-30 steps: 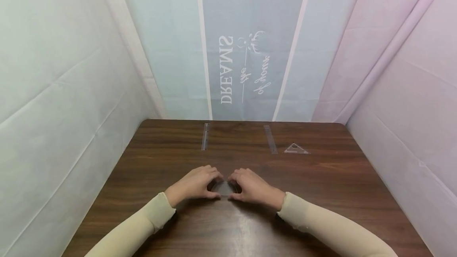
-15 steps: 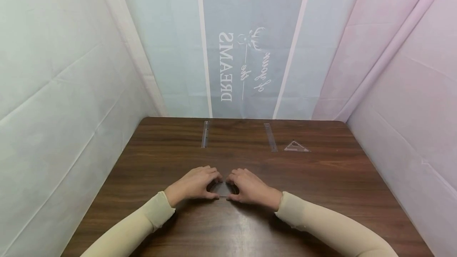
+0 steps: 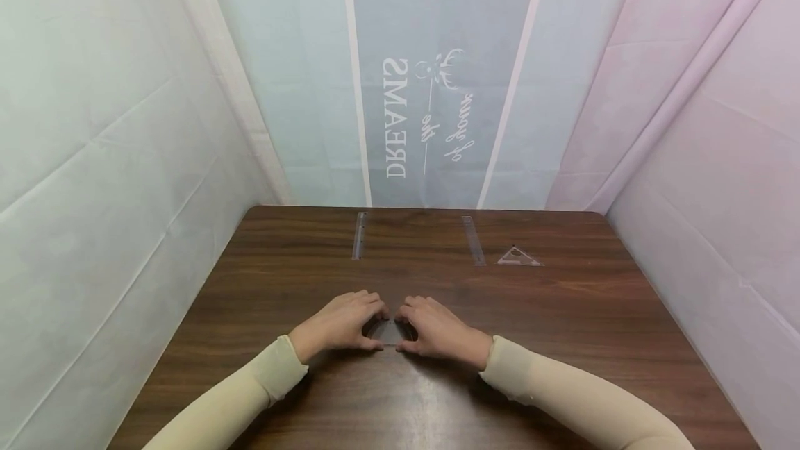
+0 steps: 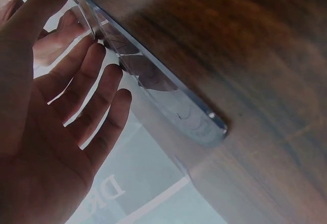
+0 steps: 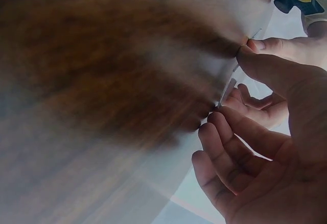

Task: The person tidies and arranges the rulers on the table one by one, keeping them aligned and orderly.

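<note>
A clear plastic protractor (image 3: 389,333) sits between my two hands at or just over the table, its straight edge towards me. My left hand (image 3: 344,321) holds its left side, thumb at the straight edge and fingertips at the curved side. On the other side my right hand (image 3: 440,325) grips it the same way. In the left wrist view the protractor (image 4: 168,88) slants past the left hand's fingers (image 4: 110,88) and reflects them. Seen nearly edge-on in the right wrist view, the protractor (image 5: 227,88) lies between the right thumb and fingertips.
Near the back edge of the brown wooden table (image 3: 281,283) lie two clear rulers, a left ruler (image 3: 359,236) and a right ruler (image 3: 473,240). Beside the right one is a clear set square (image 3: 519,256). A printed curtain (image 3: 437,89) hangs behind the table.
The right hand has shifted slightly left, narrowing the gap between the hands. Hands and protractor have come slightly nearer me, then stay nearly still. The rulers and set square keep their places.
</note>
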`<state>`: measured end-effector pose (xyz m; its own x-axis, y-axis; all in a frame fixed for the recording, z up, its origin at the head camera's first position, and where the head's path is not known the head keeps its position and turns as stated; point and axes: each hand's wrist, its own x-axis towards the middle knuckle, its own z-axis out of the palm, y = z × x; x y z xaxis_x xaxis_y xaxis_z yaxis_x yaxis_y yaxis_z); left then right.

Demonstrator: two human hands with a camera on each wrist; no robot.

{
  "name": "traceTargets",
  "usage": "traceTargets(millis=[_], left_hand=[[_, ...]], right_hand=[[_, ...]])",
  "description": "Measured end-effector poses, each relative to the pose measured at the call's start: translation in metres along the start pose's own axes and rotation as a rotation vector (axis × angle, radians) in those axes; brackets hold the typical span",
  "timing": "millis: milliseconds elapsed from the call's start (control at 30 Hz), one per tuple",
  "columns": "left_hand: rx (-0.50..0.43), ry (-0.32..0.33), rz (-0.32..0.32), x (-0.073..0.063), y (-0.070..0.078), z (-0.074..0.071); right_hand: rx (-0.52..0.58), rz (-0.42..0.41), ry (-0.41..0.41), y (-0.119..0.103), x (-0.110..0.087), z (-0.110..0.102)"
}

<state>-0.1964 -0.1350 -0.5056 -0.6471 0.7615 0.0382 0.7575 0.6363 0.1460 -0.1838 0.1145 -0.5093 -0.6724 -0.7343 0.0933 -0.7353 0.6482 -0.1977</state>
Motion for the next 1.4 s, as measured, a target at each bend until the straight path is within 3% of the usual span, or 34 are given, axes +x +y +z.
traceTargets(millis=[700, 1167, 1400], left_hand=[[0.003, 0.002, -0.005, -0.003, 0.001, 0.010], [0.016, 0.017, 0.000, -0.004, 0.001, 0.009], [-0.058, 0.017, -0.017, -0.005, -0.004, 0.010]], right_hand=[[-0.022, 0.006, 0.001, -0.002, -0.003, 0.010], [-0.046, 0.001, 0.009, -0.002, -0.004, 0.011], [-0.006, -0.008, 0.003, -0.001, -0.003, 0.010]])
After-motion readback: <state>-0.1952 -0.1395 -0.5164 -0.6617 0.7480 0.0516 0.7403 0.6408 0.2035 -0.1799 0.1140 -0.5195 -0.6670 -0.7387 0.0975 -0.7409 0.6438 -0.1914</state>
